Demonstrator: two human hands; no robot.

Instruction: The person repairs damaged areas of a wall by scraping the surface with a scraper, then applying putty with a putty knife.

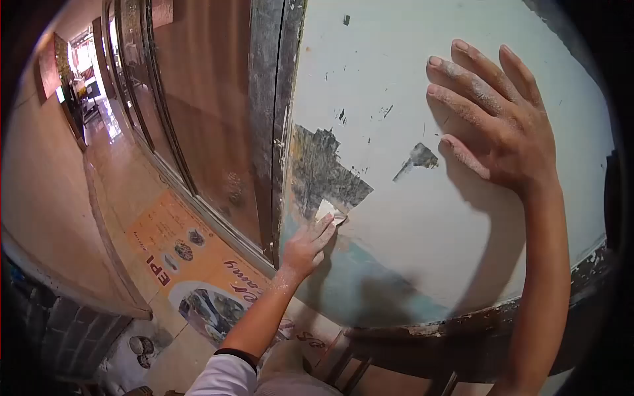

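My left hand point(307, 249) is closed on a small folded white sheet point(328, 212), pressing it to the panel at the lower edge of a bare dark patch point(325, 168). Paint is gone from that patch, and torn edges surround it. My right hand point(498, 115) lies spread against the pale painted panel point(389, 251), up and to the right, with whitish dust on its fingers. A smaller bare patch point(422, 156) sits between the two hands. Bluish-green paint shows along the panel's lower left.
A worn dark frame point(267, 99) and a brown glazed door point(205, 92) stand left of the panel. An orange printed banner point(198, 244) covers the tiled floor below. Grey blocks point(79, 336) are stacked at lower left, and a hallway runs off behind.
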